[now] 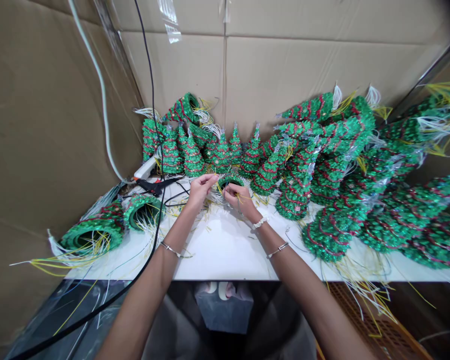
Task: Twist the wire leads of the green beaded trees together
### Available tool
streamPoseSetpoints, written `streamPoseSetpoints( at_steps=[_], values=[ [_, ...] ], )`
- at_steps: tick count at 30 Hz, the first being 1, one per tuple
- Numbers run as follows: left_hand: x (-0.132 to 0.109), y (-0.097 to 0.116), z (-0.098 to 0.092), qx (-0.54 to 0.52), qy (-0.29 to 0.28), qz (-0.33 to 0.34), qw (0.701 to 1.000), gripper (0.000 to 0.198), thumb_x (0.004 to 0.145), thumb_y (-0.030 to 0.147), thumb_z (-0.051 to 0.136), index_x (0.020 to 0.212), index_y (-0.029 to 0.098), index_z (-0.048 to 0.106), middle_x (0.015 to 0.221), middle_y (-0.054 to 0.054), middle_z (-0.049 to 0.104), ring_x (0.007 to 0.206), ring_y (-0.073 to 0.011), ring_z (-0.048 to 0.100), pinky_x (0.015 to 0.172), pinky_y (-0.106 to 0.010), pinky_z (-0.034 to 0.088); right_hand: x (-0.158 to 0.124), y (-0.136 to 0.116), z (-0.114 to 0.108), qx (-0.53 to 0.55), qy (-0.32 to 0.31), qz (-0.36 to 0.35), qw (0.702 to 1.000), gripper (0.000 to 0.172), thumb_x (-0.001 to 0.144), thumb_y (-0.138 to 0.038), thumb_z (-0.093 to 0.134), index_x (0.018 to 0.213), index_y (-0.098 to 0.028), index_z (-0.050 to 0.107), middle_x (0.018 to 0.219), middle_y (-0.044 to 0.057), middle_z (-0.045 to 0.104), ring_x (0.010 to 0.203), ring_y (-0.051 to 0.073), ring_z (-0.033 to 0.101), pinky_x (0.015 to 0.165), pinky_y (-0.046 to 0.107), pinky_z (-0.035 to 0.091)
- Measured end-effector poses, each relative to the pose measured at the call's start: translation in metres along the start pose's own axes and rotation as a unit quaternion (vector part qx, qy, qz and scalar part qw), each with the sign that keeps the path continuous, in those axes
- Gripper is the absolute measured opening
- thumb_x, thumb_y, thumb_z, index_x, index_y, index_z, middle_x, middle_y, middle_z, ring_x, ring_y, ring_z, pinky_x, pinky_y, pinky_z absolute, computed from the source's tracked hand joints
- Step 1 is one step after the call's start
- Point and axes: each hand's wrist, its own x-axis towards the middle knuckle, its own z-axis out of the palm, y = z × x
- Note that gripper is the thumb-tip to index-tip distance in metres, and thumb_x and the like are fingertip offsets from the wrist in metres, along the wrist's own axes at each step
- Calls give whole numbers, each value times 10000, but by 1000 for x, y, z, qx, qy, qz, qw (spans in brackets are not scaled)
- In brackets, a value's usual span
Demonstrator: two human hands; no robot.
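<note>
- Tinsel Christmas tree point(233, 178): at twelve o'clock on the counter point(225, 250), hollow base facing the person.
- Left hand point(202, 188), at eleven: fingers pinched nearly together, seemingly on a thin yellow wire point(219, 188).
- Right hand point(240, 196), at one: fingers curled closed at the base, apparently on wires too.
- Best worked strand by strand, tugging gently, keeping loose offcuts point(209, 229) out.

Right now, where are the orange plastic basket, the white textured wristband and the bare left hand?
Orange plastic basket point(343, 297), head view: perforated wall.
White textured wristband point(260, 222), head view: band's middle.
Bare left hand point(200, 189), head view: hand's middle.
</note>
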Motion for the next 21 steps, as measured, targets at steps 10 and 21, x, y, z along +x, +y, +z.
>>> streamPoseSetpoints(
  at_steps=[10, 21],
  values=[
    [2, -2, -2, -29, 19, 8, 999, 426, 625, 482, 857, 872, 149, 757, 661, 14, 614, 482, -43, 324, 445, -227, 211, 2, 6, 4, 69, 17, 28, 997, 290, 894, -457, 588, 816, -185, 649, 611, -38, 430, 590, 122, 377, 566, 253, 304],
    [2, -3, -1, -30, 18, 8, 999, 437, 616, 489, 860, 872, 150, 757, 699, 1, 646, 479, -40, 328, 437, -226, 214, 2, 9, 3, 61, 3, 13, 998, 280, 879, -438, 593, 787, -182, 658, 619, -30, 465, 590, 120, 387, 572, 254, 314]
  ],
)
